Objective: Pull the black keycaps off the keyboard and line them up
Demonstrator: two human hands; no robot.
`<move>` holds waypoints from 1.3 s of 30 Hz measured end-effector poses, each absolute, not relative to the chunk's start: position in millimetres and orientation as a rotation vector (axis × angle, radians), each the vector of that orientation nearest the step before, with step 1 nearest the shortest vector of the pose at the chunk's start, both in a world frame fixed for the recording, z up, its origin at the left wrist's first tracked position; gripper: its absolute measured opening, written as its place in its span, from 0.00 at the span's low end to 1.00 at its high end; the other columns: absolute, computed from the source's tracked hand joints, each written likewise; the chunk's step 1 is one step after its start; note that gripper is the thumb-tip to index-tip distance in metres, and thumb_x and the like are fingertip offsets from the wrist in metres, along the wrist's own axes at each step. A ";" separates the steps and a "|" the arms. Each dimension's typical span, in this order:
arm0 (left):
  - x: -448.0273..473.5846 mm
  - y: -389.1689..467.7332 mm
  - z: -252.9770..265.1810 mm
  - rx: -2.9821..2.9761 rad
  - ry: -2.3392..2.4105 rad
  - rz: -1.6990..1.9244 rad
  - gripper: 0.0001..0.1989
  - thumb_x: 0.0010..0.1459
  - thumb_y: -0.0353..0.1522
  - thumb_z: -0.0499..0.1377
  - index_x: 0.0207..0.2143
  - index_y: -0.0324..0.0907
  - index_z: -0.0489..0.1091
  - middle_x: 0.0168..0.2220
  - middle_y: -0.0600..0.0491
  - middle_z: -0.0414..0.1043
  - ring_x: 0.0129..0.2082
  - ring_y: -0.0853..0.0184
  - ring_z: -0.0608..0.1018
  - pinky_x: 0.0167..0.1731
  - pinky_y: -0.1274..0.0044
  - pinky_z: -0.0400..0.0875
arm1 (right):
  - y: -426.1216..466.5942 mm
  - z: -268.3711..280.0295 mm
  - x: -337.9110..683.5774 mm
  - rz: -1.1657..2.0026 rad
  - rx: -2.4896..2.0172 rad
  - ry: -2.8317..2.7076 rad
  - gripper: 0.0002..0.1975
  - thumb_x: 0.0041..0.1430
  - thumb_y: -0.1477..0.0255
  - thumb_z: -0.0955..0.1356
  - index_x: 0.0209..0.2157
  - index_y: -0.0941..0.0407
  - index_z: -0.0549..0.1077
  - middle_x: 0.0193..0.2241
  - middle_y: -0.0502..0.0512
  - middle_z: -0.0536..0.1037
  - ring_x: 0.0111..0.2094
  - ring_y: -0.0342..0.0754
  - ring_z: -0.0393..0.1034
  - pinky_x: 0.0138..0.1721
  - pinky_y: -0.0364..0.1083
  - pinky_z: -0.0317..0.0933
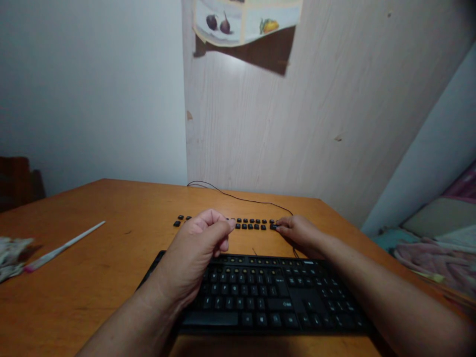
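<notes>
Head view shows a wooden counter (pixel 111 302), with a black keyboard (pixel 275 297) lying on its near part, bare key seats visible along the upper rows. Above the keyboard's left part, the left hand (pixel 197 243) is curled narrow, thumb against forefinger; whether it pinches anything I cannot tell. The right hand (pixel 299 230) reaches past the keyboard, its fingertips close together. Small loose keycaps (pixel 250 226) lie beyond in two rows, partly hidden by the left hand. A wider keycap (pixel 273 226) sits at the right fingertips, a firm grip unclear. The step seems to be handling single keycaps; the next move calls for a light, precise pinch, sparing the neighbours.
</notes>
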State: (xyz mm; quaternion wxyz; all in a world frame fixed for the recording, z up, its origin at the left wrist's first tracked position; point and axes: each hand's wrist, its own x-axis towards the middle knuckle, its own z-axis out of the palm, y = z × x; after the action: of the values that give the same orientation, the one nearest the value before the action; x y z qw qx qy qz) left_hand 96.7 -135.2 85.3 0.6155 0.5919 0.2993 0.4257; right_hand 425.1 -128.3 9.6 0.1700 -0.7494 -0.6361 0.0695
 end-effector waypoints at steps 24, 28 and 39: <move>96.3 -136.1 87.8 1.335 0.700 0.970 0.12 0.54 0.38 0.61 0.26 0.41 0.63 0.19 0.59 0.64 0.18 0.76 0.60 0.22 0.81 0.54 | -125.2 20.7 418.8 0.174 -2.160 -1.936 0.12 0.53 0.63 0.69 0.36 0.52 0.80 0.28 0.53 0.80 0.27 0.47 0.69 0.28 0.43 0.55; 96.0 -135.8 87.9 1.329 0.697 0.977 0.12 0.53 0.38 0.61 0.25 0.41 0.64 0.19 0.58 0.64 0.18 0.75 0.60 0.21 0.81 0.54 | -123.4 24.2 432.8 0.092 -2.185 -1.822 0.13 0.55 0.62 0.67 0.38 0.53 0.79 0.29 0.53 0.80 0.29 0.47 0.70 0.29 0.42 0.56; 93.3 -137.1 88.8 1.310 0.745 0.979 0.15 0.54 0.41 0.60 0.23 0.41 0.63 0.19 0.58 0.61 0.19 0.75 0.60 0.21 0.81 0.55 | -93.1 39.0 507.3 -0.081 -2.427 -1.437 0.08 0.51 0.72 0.66 0.25 0.56 0.77 0.20 0.52 0.75 0.22 0.45 0.66 0.24 0.42 0.53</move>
State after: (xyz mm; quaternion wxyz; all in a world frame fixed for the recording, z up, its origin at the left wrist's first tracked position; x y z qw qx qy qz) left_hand 93.3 -137.1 88.8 0.6226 0.5704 0.3245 0.4263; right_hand 507.3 -93.1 39.0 0.1593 -0.8492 -0.5027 -0.0284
